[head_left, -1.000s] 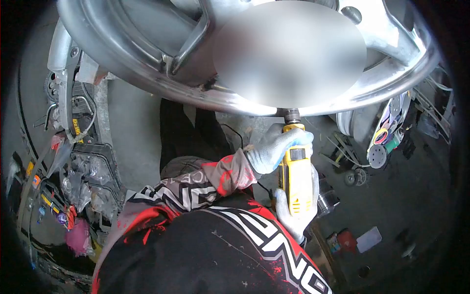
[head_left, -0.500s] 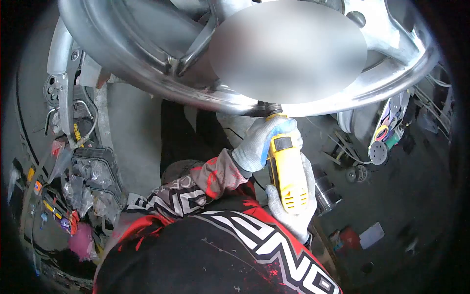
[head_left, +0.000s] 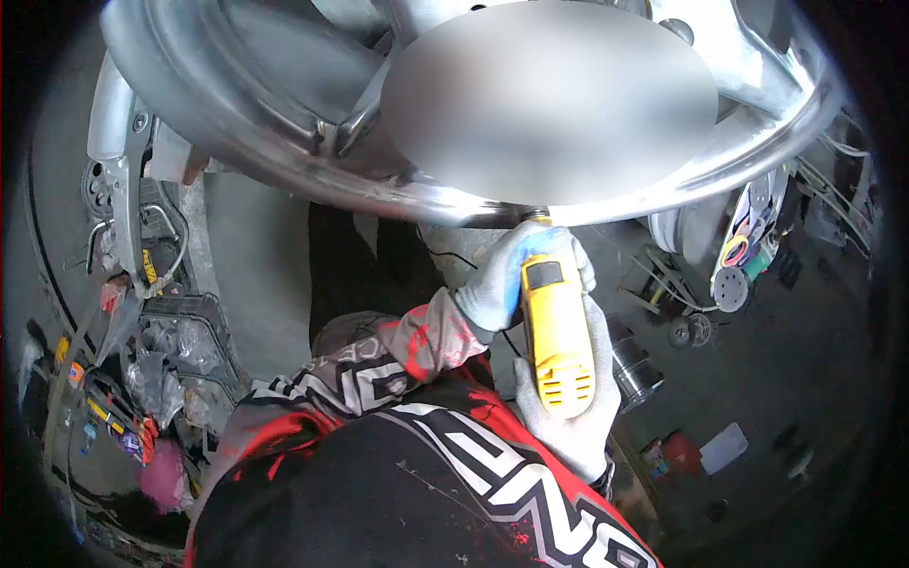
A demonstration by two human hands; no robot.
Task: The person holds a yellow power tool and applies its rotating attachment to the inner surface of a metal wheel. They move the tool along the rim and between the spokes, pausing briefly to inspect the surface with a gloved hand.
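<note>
Mostly whl (head_left: pixel 360 191) ahead; plastic bags (head_left: pixel 156 377) L.

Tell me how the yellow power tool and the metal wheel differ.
The yellow power tool is yellow with dark parts; the metal wheel is shiny silver.
The tool has a narrow, elongated body; the wheel is round, spoked and looks much larger.
The tool is held by the left hand and right hand; neither holds the wheel.
Both are only partly visible.

Pink bundle (head_left: pixel 164 478) near clear plastic bags (head_left: pixel 194 348) at left, yellow ring (head_left: pixel 735 250) at right, white panel (head_left: pixel 724 449) beside red object (head_left: pixel 682 453)
</note>
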